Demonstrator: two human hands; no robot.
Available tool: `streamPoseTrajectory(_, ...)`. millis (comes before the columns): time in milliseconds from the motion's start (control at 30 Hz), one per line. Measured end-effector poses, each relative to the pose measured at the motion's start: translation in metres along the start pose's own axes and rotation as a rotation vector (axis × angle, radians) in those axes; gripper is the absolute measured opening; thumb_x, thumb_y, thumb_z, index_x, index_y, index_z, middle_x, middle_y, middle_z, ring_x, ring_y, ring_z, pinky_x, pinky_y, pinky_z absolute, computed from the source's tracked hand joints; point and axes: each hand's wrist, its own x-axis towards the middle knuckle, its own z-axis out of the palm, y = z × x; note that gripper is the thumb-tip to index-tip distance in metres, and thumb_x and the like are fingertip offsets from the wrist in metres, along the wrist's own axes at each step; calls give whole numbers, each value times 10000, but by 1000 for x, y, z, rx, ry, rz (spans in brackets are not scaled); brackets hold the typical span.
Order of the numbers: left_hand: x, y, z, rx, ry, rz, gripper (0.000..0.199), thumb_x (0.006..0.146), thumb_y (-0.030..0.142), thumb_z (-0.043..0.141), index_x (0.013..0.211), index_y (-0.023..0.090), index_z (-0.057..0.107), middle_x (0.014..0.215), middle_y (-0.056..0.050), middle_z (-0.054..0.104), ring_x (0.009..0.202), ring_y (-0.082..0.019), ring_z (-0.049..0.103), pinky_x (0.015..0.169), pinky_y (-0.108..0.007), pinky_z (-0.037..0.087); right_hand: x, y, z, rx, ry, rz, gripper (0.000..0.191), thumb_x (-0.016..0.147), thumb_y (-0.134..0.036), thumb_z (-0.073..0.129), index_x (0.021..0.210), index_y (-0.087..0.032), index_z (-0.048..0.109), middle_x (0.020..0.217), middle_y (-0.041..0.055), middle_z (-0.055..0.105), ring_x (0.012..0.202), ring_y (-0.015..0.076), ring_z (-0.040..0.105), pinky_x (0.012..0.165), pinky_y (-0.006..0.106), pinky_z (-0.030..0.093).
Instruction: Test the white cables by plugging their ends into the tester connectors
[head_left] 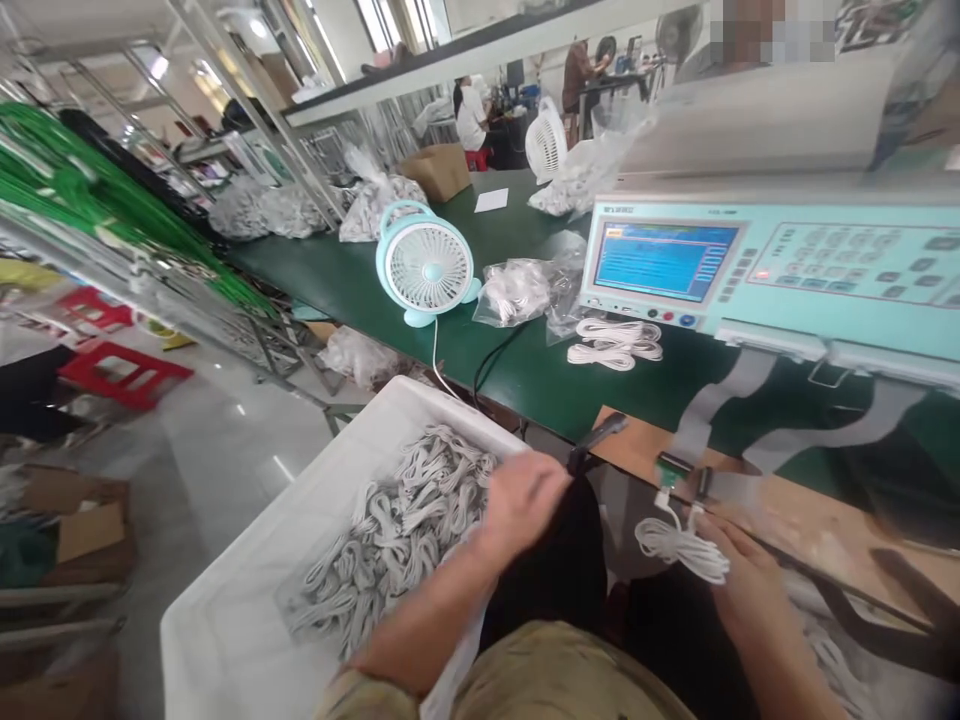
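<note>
Coiled white cable (681, 550) hangs at the near edge of the green table (540, 370), right of centre, its ends at the flat grey ribbons' connectors (679, 470); the right hand (742, 570) pinches it by one end; the left hand (525, 495) is curled and blurred above the right rim of the white bin (225, 590), and whether it grips anything I cannot tell; grey cable bundles (405, 530) lie in the bin.

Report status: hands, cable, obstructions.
Right hand at coiled white cable, leads up at ribbon connectors. Left hand blurred by white bin, grip unclear. Black handle close to left hand.
</note>
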Motion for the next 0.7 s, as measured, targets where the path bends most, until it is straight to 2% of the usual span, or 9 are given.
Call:
streamPoseTrajectory(67, 0, -55, -34, 333, 54, -236, 212, 835, 214, 405, 960, 198, 576, 992, -74, 604, 971, -183, 527, 900, -295, 362, -1, 0, 0, -25, 15, -4, 220, 548, -335, 750, 726, -214, 707, 760, 34, 696, 703, 190, 613, 644, 303, 490)
streamPoseTrajectory(133, -8, -114, -57, 420, 7, -344, 289, 767, 114, 448, 1035, 162, 542, 1037, -96, 582, 1007, -214, 512, 905, -325, 353, -1, -1, 0, -15, 13, 2, 225, 545, -338, 750, 731, -217, 707, 771, 36, 696, 727, 194, 613, 660, 308, 488)
streamPoseTrajectory(200, -29, -163, -66, 490, -71, -430, 395, 647, 37, 524, 1023, 156, 550, 1029, -98, 583, 992, -250, 515, 867, -357, 372, -1, -2, 1, -2, 13, 13, 232, 535, -332, 756, 731, -218, 708, 767, 38, 697, 731, 191, 613, 662, 303, 485)
streamPoseTrajectory(267, -57, -196, -65, 550, -145, -506, 431, 577, -13, 537, 966, 168, 576, 980, -84, 598, 937, -253, 538, 819, -352, 388, -2, -3, 2, 2, 22, 28, 236, 519, -330, 762, 719, -216, 708, 747, 47, 697, 707, 196, 614, 638, 306, 484)
streamPoseTrajectory(367, -92, -226, -58, 621, -198, -569, 453, 586, -36, 506, 970, 192, 578, 907, -58, 596, 878, -228, 557, 784, -324, 388, -2, -5, 1, -11, 21, 50, 239, 515, -343, 762, 709, -215, 705, 711, 48, 695, 666, 212, 619, 596, 320, 492)
streamPoseTrajectory(433, -99, -240, -55, 655, -189, -599, 427, 629, -12, 488, 998, 189, 563, 914, -64, 573, 845, -218, 561, 747, -308, 394, -3, -6, 1, -26, -3, 61, 244, 536, -351, 755, 733, -218, 705, 724, 35, 699, 688, 214, 625, 603, 311, 503)
streamPoseTrajectory(500, -90, -254, -52, 687, -143, -638, 371, 696, 48, 467, 1042, 165, 531, 970, -97, 541, 832, -221, 557, 707, -306, 401, -4, -7, 1, -27, -15, 77, 251, 548, -351, 754, 758, -221, 705, 742, 19, 703, 724, 211, 630, 622, 291, 512)
streamPoseTrajectory(600, -58, -273, -47, 719, -76, -671, 288, 784, 194, 458, 1063, 137, 502, 1051, -137, 501, 904, -248, 534, 732, -335, 402, -5, -8, 1, -8, 7, 90, 256, 541, -349, 760, 756, -219, 706, 732, 14, 703, 724, 214, 636, 614, 282, 520)
streamPoseTrajectory(700, -25, -285, -34, 712, -104, -656, 293, 779, 338, 531, 985, 129, 541, 1034, -106, 530, 970, -250, 513, 806, -363, 394, -7, -11, 4, -33, 41, 68, 245, 519, -340, 770, 714, -205, 707, 707, 25, 701, 677, 219, 637, 588, 287, 521)
